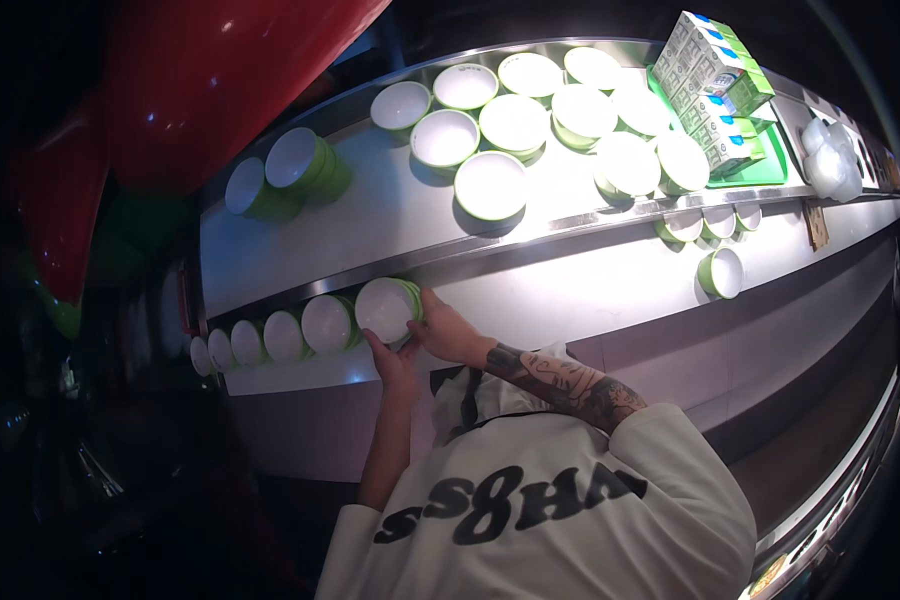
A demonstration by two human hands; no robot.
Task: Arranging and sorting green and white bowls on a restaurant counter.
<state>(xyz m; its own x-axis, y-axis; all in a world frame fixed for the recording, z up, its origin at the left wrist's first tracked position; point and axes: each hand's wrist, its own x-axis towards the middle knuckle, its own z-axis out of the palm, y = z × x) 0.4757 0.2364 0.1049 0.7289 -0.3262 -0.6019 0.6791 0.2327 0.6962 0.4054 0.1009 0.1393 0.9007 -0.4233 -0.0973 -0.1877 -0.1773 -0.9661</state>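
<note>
Both my hands are at a small stack of green bowls with white insides point(385, 309), on the lower level of the counter. From below, my left hand point(394, 366) grips its near side, thumb along the rim. My right hand point(450, 328) wraps the right side of the same stack. To the left, a row of similar green bowls point(326, 324) runs along the lower ledge point(540, 300). Whether the held stack rests on the surface or is lifted, I cannot tell.
More bowls point(444, 140) stand on the raised shelf point(390, 202), with stacks point(292, 159) at its left. Carton packs point(720, 90) sit on a green tray point(776, 169) beside a plastic bag point(831, 159). Red balloons point(217, 82) hang at upper left. A bowl point(722, 274) stands lower right.
</note>
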